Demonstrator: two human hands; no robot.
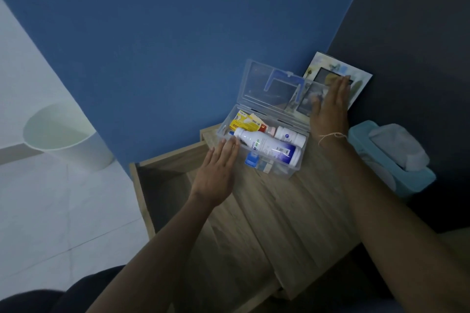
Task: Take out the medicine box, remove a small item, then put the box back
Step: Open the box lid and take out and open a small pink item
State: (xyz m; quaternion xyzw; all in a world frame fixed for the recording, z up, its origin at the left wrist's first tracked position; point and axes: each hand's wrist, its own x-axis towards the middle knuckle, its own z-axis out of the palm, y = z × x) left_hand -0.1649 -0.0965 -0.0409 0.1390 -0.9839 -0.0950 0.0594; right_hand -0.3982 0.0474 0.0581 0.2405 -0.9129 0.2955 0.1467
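The medicine box (264, 157) is seen on the wooden nightstand top (292, 211), near its far edge against the blue wall (165, 33). It is a clear plastic case, rectangular, with a hinged lid (269, 86) raised upright at the back; a blue carry handle (282, 79) is folded flat on the lid and a blue latch (251, 160) sits on the front wall.

Contents noted through the open top and the clear walls:
- a large white bottle (267, 147) lying on its side, label printed in blue and green, a barcode near its base
- a smaller white bottle (290, 134) lying behind it
- a yellow carton (245, 122) with a barcode, at the far left corner
- small flat packets at the bottom front — too blurred to be identified.

The left hand (216, 173) is held flat, fingers straight and pressed together, fingertips touching the box's left end. The right hand (330, 109) is likewise flat with fingers straight, laid against the right edge of the raised lid; nothing is gripped by either hand.

Behind the lid a picture frame (356, 79) is propped in the corner. A light blue tissue box (407, 175) with a tissue protruding stands to the right of the case. A drawer (162, 185) is pulled open at the left of the nightstand. A white waste bin (76, 145) stands on the tiled floor.
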